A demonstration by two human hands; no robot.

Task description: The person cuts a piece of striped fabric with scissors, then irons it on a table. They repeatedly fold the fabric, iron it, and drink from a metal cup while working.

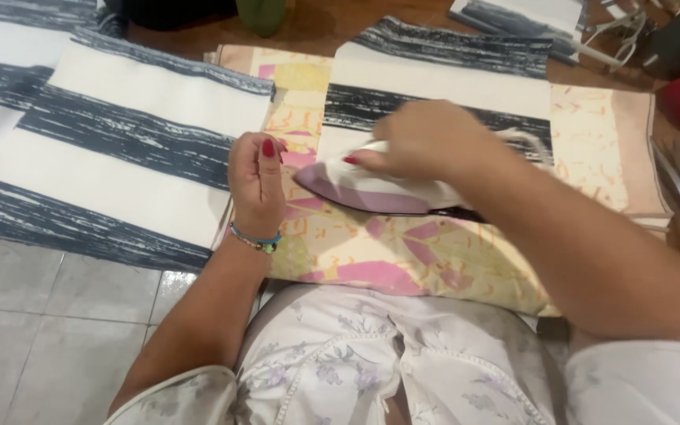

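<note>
Striped fabric panels (120, 149) were spread on the floor. A patterned pad (403, 252) was laid centrally. An iron (371, 189) was gripped upon it by the right hand (423, 138). The left hand (255, 177) was loosely curled, empty, at the pad's edge.

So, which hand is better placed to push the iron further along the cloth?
The right hand: it already grips the iron from above. The left hand rests beside it on the patterned cloth, free to steady it.

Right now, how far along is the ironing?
Done, apparently: one striped panel lies flat, set aside at left. In hand: right hand runs the iron over the striped piece on the patterned pad; left hand rests beside it. Left: more striped pieces beyond.
</note>
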